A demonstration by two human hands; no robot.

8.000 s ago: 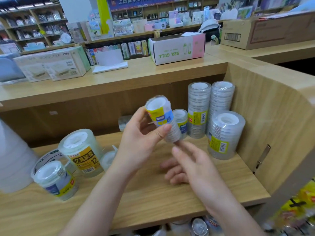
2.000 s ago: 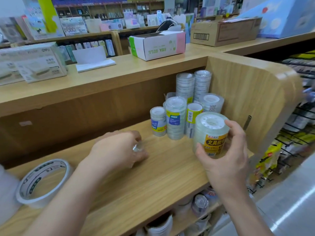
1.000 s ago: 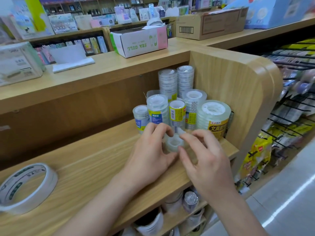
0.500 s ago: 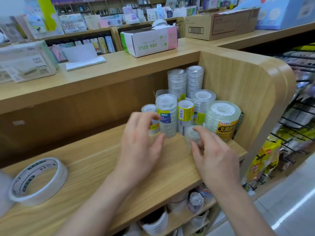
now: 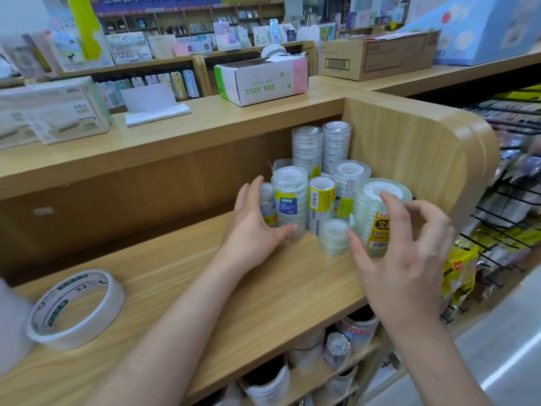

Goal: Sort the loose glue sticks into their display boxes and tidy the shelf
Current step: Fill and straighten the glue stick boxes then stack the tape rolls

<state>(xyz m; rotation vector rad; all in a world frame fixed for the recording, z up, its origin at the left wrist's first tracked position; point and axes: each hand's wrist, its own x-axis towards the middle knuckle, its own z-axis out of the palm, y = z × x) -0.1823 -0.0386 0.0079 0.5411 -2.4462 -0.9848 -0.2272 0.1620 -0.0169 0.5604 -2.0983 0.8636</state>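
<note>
No glue sticks show; the wooden shelf (image 5: 263, 291) carries wrapped stacks of clear tape grouped in its right back corner. My left hand (image 5: 257, 230) cups the blue-labelled stack (image 5: 289, 200), thumb at its base, fingers straight beside a shorter stack (image 5: 267, 205). My right hand (image 5: 407, 253) hovers in front of the wide yellow-labelled stack (image 5: 377, 218), with the thumb against a small short roll (image 5: 333, 237) and the fingers loosely curled in the air. A yellow-labelled narrow stack (image 5: 321, 197) and two tall stacks (image 5: 307, 148) stand behind.
A large white tape ring (image 5: 76, 306) lies flat at the shelf's left front. The shelf's rounded side panel (image 5: 409, 148) closes the right. A Sea Gull box (image 5: 263, 80) and a cardboard carton (image 5: 377, 57) sit on top. More rolls (image 5: 336, 347) fill the shelf below.
My right hand has set the small roll down beside the wide stack and loosened its fingers. My left hand has moved forward and now cups the blue-labelled stack.
</note>
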